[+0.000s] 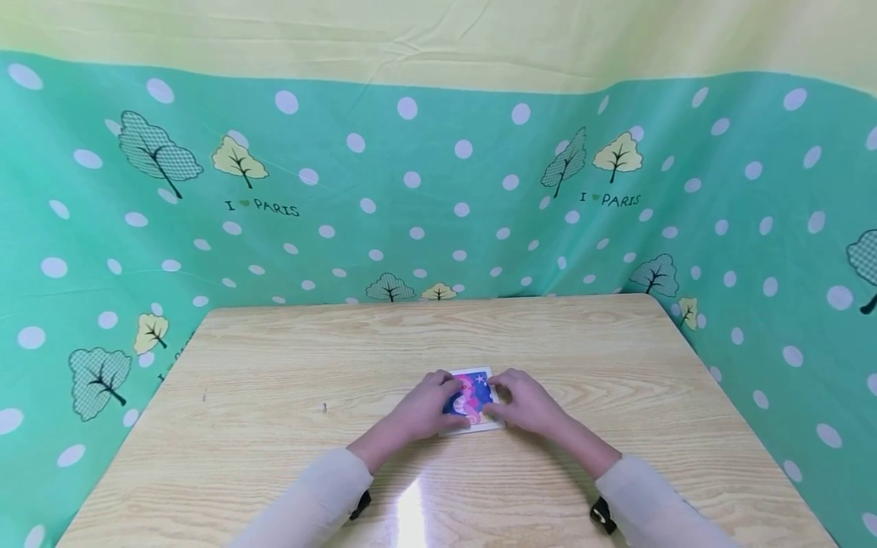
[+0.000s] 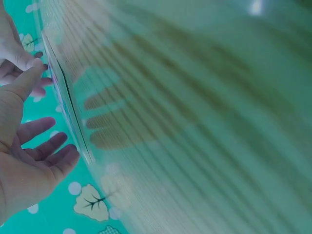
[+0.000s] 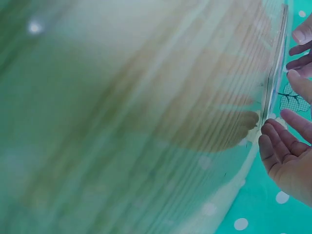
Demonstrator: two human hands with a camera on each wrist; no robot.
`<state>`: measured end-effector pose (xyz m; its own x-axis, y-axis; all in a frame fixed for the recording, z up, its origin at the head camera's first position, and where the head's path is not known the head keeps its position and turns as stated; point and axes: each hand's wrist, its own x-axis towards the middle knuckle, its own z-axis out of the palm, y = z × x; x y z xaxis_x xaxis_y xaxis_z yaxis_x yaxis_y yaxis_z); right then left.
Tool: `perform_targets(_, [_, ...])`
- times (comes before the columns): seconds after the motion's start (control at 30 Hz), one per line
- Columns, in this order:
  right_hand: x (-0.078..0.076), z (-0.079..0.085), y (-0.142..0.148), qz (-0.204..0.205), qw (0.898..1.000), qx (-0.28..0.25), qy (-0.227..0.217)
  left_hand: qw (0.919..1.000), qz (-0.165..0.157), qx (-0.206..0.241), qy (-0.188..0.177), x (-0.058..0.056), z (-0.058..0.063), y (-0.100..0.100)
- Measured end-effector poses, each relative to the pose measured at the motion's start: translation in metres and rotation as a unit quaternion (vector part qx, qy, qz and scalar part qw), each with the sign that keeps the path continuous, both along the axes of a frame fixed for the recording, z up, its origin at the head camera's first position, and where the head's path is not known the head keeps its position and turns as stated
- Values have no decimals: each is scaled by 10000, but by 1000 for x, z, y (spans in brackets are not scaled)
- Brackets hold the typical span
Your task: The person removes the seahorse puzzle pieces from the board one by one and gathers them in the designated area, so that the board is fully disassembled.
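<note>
The board (image 1: 471,397), a white-edged picture of a pink seahorse on blue, lies flat between the two hands. The left hand (image 1: 426,407) covers part of its left side, the right hand (image 1: 526,405) part of its right; on each, thumb and fingers are spread apart, the fingers slightly bent. No pinch is seen; whether any fingertip bears on the board cannot be told. Principal risk: sliding or turning, should one hand push harder than the other, as nothing visible fixes the board to the table (image 1: 274,365). The bright glare (image 1: 411,511) suggests a smooth top with little hold. Second: the board is thin and low, so fingertips could skid off its edge rather than catch under it. Third: with the hands this close, the thumbs could knock together over the picture. Fourth: the hands hide both side edges from the head view, so a small misplacement could pass unnoticed. The black band (image 1: 603,515) below the right sleeve (image 1: 661,502) could scrape the table if that wrist dropped. The cloth (image 1: 411,205) hangs well apart from the hands; judged a negligible hazard.
</note>
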<state>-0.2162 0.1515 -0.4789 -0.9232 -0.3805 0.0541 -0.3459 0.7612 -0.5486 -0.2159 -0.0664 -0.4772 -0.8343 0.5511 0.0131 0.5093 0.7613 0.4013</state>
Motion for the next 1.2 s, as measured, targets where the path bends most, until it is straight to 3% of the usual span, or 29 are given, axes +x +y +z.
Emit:
perform_targets(0.63, [-12,2,-4,-191,9993,-160,-272,9995,-15,-259,-167,-1,1,11])
perform_targets(1.2, [-24,-1,-8,-350,9983,-222,-412,9987,-83,-490,129,-1,2,15])
